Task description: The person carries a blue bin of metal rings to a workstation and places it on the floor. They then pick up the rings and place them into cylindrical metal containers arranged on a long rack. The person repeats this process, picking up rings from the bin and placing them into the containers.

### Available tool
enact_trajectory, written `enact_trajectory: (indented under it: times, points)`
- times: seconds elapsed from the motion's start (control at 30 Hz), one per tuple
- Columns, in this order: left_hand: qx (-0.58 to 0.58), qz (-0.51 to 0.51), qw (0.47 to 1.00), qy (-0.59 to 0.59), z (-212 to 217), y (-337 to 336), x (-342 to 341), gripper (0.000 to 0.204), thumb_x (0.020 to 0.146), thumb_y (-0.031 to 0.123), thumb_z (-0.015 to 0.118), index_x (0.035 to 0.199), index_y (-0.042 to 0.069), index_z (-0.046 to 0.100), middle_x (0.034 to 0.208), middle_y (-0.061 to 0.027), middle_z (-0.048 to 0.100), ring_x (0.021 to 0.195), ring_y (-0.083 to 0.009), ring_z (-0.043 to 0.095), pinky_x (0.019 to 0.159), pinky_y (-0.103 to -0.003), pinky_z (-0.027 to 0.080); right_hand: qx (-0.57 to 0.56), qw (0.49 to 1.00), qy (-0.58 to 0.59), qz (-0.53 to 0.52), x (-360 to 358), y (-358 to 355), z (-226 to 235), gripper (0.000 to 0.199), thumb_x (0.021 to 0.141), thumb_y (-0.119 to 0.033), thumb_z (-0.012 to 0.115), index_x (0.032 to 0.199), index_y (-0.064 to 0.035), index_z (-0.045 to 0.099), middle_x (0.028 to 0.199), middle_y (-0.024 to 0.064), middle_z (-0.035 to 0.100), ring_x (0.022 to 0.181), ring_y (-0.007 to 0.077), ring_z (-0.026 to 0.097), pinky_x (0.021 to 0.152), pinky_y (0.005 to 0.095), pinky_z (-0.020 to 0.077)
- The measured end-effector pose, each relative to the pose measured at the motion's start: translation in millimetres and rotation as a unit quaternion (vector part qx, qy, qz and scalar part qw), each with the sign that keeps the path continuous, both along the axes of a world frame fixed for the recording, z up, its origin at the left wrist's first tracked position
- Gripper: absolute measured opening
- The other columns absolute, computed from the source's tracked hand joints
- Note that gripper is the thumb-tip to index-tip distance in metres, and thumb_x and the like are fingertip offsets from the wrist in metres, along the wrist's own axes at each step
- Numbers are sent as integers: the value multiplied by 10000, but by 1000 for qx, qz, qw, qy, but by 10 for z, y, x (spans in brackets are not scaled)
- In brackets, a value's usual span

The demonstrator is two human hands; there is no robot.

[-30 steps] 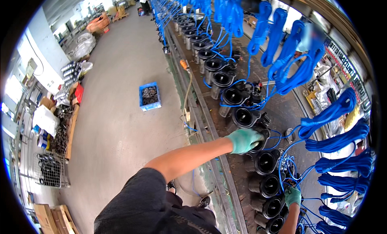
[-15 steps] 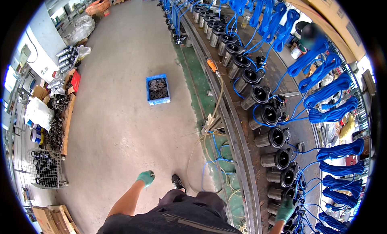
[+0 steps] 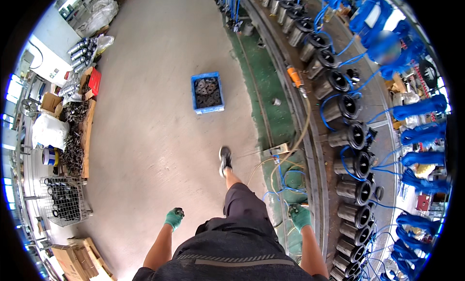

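Note:
My left hand [image 3: 174, 218], in a green glove, hangs over the bare floor beside my dark shorts. Its fingers are curled, with dark patches at their tips; whether anything is in them I cannot make out. My right hand [image 3: 301, 217], gloved the same way, is in front of the metal rail of the bench, above hoses on the green floor strip. Its fingers look curled too, and what they may hold is hidden. On the bench right of it stands a row of steel cylinders with black tops [image 3: 357, 192], blue cables running from them.
A blue crate [image 3: 223, 94] of dark metal parts sits on the floor ahead. An orange-handled air tool [image 3: 294, 76] lies on the bench edge, its hose [image 3: 306, 118] hanging down. Coiled blue cables [image 3: 420, 106] line the far side. A wire basket [image 3: 65, 201] stands left.
My right hand has come away from the cylinders to the near side of the rail. One foot has stepped forward, and the crate and bench appear further right in view.

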State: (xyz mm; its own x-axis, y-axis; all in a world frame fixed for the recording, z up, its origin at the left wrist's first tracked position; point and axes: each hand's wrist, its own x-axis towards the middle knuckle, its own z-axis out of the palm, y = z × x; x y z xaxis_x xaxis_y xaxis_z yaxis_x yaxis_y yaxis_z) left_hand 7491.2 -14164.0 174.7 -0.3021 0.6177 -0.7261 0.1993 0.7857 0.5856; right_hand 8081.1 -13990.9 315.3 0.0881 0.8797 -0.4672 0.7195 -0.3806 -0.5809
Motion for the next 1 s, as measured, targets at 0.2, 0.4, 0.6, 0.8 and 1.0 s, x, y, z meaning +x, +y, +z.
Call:
enact_trajectory:
  times: [0.2, 0.4, 0.6, 0.8, 1.0]
  points:
    - [-194, 189, 962, -10, 385, 493, -815, 223, 1011, 234, 579, 1187, 108, 633, 918, -86, 731, 793, -205, 703, 649, -386, 541, -84, 985, 149, -5, -499, 1585, -1227, 179, 965, -109, 589, 1104, -61, 692, 796, 68, 701, 657, 176, 675, 597, 358, 563]
    - [-239, 162, 957, 22, 1020, 1765, -1908, 220, 1040, 246, 541, 1225, 143, 600, 980, -96, 738, 805, -215, 705, 663, -369, 540, -240, 963, 118, -43, -1611, 3570, -1859, 154, 988, -183, 537, 955, -94, 658, 768, 42, 670, 611, 167, 654, 494, 338, 504]
    - [-168, 141, 975, -22, 1125, 4177, -2823, 278, 1040, 243, 557, 1288, 119, 578, 1044, -121, 723, 878, -232, 704, 735, -372, 559, -216, 904, 279, -243, -2842, 4840, -1531, 208, 988, -164, 579, 1159, -97, 675, 913, 76, 713, 671, 181, 690, 550, 338, 544]
    - [-149, -89, 983, -54, 207, 6516, -3423, 258, 1027, 154, 571, 1274, 91, 604, 1009, -81, 718, 841, -176, 688, 700, -321, 555, -223, 859, 321, -331, -3726, 5137, -1468, 262, 1042, -201, 555, 1261, -75, 620, 1008, 126, 710, 770, 235, 700, 624, 380, 577]
    - [-78, -201, 976, -22, -1212, 8651, -3480, 296, 1029, 153, 560, 1314, 83, 600, 1085, -63, 698, 862, -152, 667, 751, -295, 553, -226, 703, 497, -456, -4932, 5699, -2510, 280, 993, -101, 614, 1273, -104, 627, 1123, 87, 695, 966, 256, 702, 778, 402, 604]
